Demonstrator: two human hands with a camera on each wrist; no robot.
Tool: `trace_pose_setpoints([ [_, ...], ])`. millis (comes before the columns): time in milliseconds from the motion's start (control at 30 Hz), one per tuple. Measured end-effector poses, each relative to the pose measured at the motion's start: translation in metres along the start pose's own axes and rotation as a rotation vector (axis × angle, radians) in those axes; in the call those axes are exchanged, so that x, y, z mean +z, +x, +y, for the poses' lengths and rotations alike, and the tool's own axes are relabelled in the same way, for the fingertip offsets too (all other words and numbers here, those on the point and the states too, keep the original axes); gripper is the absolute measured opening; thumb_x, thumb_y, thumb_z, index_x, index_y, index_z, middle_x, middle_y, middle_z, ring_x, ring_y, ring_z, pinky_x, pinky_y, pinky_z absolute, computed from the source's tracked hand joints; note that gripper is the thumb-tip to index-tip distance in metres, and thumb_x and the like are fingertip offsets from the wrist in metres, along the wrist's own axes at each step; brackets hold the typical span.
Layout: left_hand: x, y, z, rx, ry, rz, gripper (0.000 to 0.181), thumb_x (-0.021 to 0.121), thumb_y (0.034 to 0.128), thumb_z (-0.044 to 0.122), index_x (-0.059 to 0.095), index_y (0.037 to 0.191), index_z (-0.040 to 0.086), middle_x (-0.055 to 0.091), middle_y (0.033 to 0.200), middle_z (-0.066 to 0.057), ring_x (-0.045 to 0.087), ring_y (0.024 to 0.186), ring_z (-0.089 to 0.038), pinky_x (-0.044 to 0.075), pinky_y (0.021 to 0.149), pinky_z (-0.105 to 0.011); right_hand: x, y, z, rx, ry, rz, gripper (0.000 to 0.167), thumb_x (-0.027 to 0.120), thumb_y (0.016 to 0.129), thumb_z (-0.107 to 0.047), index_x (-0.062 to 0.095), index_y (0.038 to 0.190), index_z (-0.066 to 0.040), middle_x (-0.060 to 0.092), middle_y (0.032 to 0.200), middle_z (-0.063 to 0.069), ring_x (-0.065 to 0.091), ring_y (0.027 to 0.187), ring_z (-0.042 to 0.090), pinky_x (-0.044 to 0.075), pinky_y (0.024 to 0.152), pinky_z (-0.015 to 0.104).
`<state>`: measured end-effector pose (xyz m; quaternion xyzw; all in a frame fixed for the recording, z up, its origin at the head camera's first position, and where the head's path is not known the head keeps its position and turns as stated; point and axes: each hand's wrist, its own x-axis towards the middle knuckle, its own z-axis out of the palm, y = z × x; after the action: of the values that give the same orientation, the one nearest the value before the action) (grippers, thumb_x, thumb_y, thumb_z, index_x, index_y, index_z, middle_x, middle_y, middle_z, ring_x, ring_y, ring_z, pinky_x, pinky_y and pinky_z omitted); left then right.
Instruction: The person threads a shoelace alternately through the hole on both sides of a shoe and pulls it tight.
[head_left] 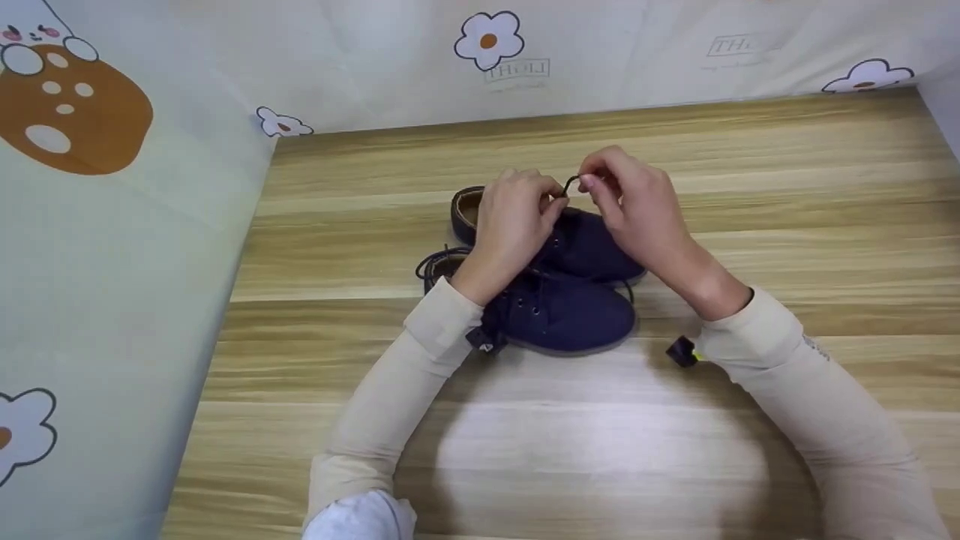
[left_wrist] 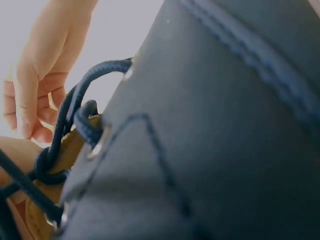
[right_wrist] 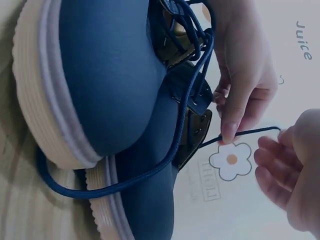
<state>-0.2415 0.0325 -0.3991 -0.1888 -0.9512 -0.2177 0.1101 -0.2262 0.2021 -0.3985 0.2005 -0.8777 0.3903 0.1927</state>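
Two dark blue lace-up shoes lie side by side, toes to the right. Over the far shoe [head_left: 600,244], my left hand [head_left: 517,217] pinches a dark shoelace [head_left: 570,182] between thumb and fingers, close to the eyelets. Farther along, my right hand [head_left: 637,199] pinches the same lace by its end, thumb against fingertip. The right wrist view shows a short stretch of lace [right_wrist: 257,131] between both hands. My left forearm crosses above the near shoe [head_left: 574,315], hiding part of its opening. That shoe's own lace [left_wrist: 95,70] is threaded through its eyelets.
A loose length of the near shoe's lace [right_wrist: 122,186] loops round its toe. The shoes stand on a wood-grain tabletop [head_left: 600,442]. A pale printed sheet [head_left: 375,67] with flowers rises behind and at the left. Small black devices [head_left: 682,351] sit at both wrists.
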Motion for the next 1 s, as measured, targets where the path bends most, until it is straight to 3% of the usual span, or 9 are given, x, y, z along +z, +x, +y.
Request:
trace_pose_setpoints([
  [133, -0.002, 0.0, 0.0, -0.002, -0.016, 0.022, 0.015, 0.068, 0.0924, 0.028, 0.078, 0.096, 0.018, 0.072, 0.086, 0.003, 0.062, 0.084, -0.021, 0.047, 0.079, -0.036, 0.003, -0.004, 0.009, 0.128, -0.029, -0.127, 0.023, 0.06, 0.096, -0.011, 0.061, 0.118, -0.002, 0.073, 0.1, 0.015, 0.069, 0.08, 0.028, 0.053, 0.073, 0.037],
  [267, -0.01, 0.004, 0.003, -0.009, -0.058, 0.046, 0.015, 0.067, 0.0933, 0.028, 0.078, 0.096, 0.018, 0.075, 0.088, 0.004, 0.064, 0.085, -0.019, 0.048, 0.081, -0.036, 0.011, -0.011, 0.019, 0.138, -0.102, -0.258, 0.025, 0.066, 0.09, -0.008, 0.066, 0.114, -0.002, 0.073, 0.106, 0.016, 0.07, 0.088, 0.031, 0.054, 0.081, 0.046],
  [400, -0.024, 0.009, 0.01, -0.04, -0.147, 0.071, 0.019, 0.064, 0.096, 0.03, 0.078, 0.101, 0.018, 0.077, 0.09, 0.005, 0.065, 0.084, -0.017, 0.049, 0.077, -0.033, 0.017, -0.016, 0.024, 0.085, -0.157, -0.252, 0.019, 0.07, 0.088, -0.01, 0.071, 0.105, -0.004, 0.072, 0.101, 0.014, 0.067, 0.088, 0.032, 0.051, 0.082, 0.047],
  [533, -0.044, 0.013, 0.018, -0.042, -0.285, 0.142, 0.019, 0.061, 0.098, 0.028, 0.075, 0.101, 0.016, 0.076, 0.086, 0.006, 0.065, 0.08, -0.013, 0.046, 0.073, -0.029, 0.019, -0.017, 0.025, 0.074, -0.185, -0.23, 0.016, 0.071, 0.086, -0.01, 0.073, 0.102, -0.006, 0.072, 0.097, 0.012, 0.066, 0.089, 0.031, 0.05, 0.081, 0.047],
  [700, -0.067, 0.01, 0.025, 0.043, -0.531, 0.271, 0.015, 0.061, 0.0982, 0.02, 0.071, 0.098, 0.008, 0.078, 0.087, 0.002, 0.069, 0.079, -0.007, 0.048, 0.074, -0.023, 0.02, -0.017, 0.026, 0.08, -0.173, -0.223, 0.017, 0.069, 0.087, -0.007, 0.074, 0.103, -0.007, 0.073, 0.099, 0.012, 0.068, 0.092, 0.03, 0.052, 0.083, 0.047],
  [833, -0.082, 0.005, 0.029, 0.135, -0.706, 0.386, 0.015, 0.06, 0.0977, 0.014, 0.068, 0.1, 0.001, 0.078, 0.088, -0.007, 0.071, 0.082, -0.009, 0.053, 0.079, -0.022, 0.021, -0.017, 0.028, 0.077, -0.157, -0.216, 0.017, 0.068, 0.087, -0.005, 0.075, 0.102, -0.008, 0.074, 0.099, 0.01, 0.069, 0.096, 0.029, 0.052, 0.086, 0.045],
  [1000, -0.093, -0.001, 0.031, 0.232, -0.846, 0.502, 0.014, 0.061, 0.0962, 0.007, 0.066, 0.101, -0.006, 0.076, 0.089, -0.014, 0.073, 0.084, -0.014, 0.057, 0.084, -0.028, 0.02, -0.018, 0.028, 0.083, -0.153, -0.209, 0.018, 0.067, 0.087, -0.004, 0.076, 0.101, -0.009, 0.074, 0.099, 0.009, 0.069, 0.097, 0.029, 0.052, 0.087, 0.046],
])
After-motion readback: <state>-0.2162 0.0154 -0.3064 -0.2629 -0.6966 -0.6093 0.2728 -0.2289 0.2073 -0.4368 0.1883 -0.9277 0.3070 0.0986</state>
